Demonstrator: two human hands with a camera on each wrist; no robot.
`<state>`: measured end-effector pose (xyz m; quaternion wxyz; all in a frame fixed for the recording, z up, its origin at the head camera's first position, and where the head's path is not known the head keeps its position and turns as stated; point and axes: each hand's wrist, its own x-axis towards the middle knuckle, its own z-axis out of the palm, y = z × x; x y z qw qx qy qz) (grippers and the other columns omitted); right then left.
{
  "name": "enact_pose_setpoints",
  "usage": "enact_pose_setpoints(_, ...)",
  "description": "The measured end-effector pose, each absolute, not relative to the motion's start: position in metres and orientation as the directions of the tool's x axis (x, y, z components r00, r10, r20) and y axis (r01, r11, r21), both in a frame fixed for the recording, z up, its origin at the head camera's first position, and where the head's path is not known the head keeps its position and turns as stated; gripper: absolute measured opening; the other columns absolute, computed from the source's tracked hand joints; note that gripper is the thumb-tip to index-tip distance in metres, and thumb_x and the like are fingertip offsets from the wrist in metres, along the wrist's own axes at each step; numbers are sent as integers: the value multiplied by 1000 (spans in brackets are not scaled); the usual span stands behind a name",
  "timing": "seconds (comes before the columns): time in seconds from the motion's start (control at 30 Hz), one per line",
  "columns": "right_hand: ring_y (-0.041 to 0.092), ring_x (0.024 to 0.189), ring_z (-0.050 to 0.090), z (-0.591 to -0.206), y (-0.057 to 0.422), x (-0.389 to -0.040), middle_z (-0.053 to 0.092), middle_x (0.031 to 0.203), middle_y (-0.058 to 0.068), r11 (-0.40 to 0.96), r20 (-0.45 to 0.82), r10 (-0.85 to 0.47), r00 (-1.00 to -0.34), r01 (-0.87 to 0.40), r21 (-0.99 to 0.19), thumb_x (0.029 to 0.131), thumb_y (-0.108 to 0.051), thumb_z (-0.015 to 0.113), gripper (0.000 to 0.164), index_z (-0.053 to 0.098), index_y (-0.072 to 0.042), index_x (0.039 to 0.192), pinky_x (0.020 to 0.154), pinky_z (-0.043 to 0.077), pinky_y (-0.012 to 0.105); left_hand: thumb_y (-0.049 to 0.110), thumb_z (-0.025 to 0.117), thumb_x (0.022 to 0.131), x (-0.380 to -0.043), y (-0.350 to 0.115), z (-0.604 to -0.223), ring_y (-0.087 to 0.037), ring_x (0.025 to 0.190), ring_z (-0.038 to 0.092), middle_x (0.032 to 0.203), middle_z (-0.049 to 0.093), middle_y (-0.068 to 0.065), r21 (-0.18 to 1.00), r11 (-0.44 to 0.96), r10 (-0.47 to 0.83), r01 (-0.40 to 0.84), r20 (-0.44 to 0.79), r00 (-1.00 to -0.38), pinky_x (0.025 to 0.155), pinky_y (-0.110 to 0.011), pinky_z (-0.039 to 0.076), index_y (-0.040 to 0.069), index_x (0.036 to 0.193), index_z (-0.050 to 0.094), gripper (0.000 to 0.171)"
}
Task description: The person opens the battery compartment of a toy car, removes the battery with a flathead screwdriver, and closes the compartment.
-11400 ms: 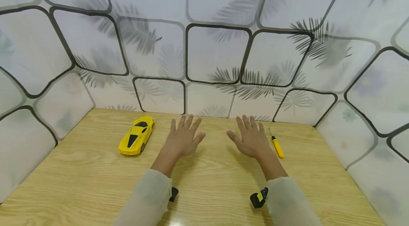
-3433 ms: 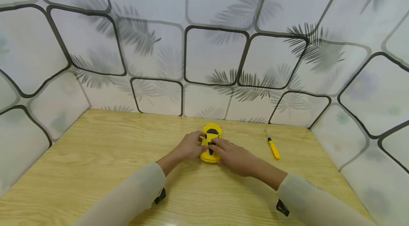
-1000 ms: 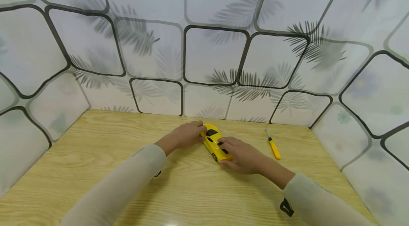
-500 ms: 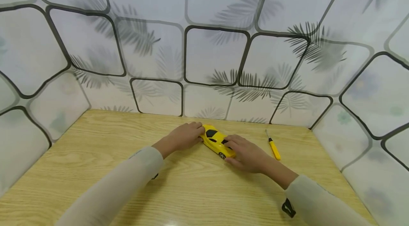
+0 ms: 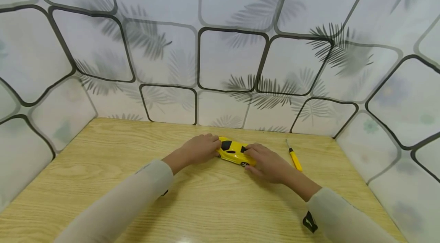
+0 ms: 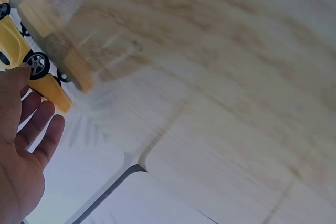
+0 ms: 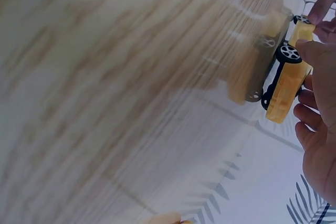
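Left hand (image 5: 203,148) and right hand (image 5: 269,164) curl closed around a yellow toy car (image 5: 235,152), one at each end, where it lies crosswise on the worktop (image 5: 206,204). Positioning it seems the step in hand; the next move probably calls for an even grip. Right lies a yellow-handled tool (image 5: 295,159); no container shows.

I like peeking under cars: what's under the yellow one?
Under the yellow car are black wheels and the shiny wooden table. The car itself hides most of its underside and the spot right beneath it.
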<state>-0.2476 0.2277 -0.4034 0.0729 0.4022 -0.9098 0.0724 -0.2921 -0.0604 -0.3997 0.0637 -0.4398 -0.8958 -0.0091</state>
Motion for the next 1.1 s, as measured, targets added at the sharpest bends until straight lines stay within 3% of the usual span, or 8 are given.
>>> enact_pose_setpoints(0.5, 30, 120, 58, -401, 230, -252, 60, 130, 14, 711, 178, -680, -712, -699, -80, 98, -30, 73, 42, 59, -4, 128, 100, 52, 47, 29, 64, 104, -276, -56, -396, -14, 80, 48, 93, 56, 3, -39, 608, 792, 793, 102, -602, 70, -29, 47, 16, 103, 63, 13)
enact_pose_setpoints(0.73, 30, 117, 59, -398, 231, -256, 61, 127, 13, 715, 148, -686, -713, -697, -44, 98, -32, 72, 43, 60, -4, 127, 99, 52, 47, 32, 66, 102, -277, -58, -397, -13, 76, 44, 88, 51, 4, -85, 581, 811, 809, 140, -568, 65, -28, 42, 18, 98, 61, 16)
enact_pose_setpoints(0.87, 31, 121, 58, -396, 234, -260, 61, 131, 14, 729, 121, -678, -725, -685, -20, 98, -38, 71, 51, 59, -4, 133, 101, 51, 49, 37, 66, 102, -282, -60, -399, -14, 84, 46, 100, 55, 3, -60, 588, 803, 807, 166, -572, 69, -28, 44, 19, 104, 63, 19)
enact_pose_setpoints(1.1, 33, 131, 51, -395, 235, -269, 55, 143, 13, 712, 108, -687, -718, -696, -96, 98, -37, 70, 57, 53, -7, 144, 107, 47, 52, 42, 66, 100, -293, -61, -400, -20, 114, 54, 129, 58, -3, 149, 620, 760, 770, 131, -637, 93, -36, 53, 15, 130, 63, 41)
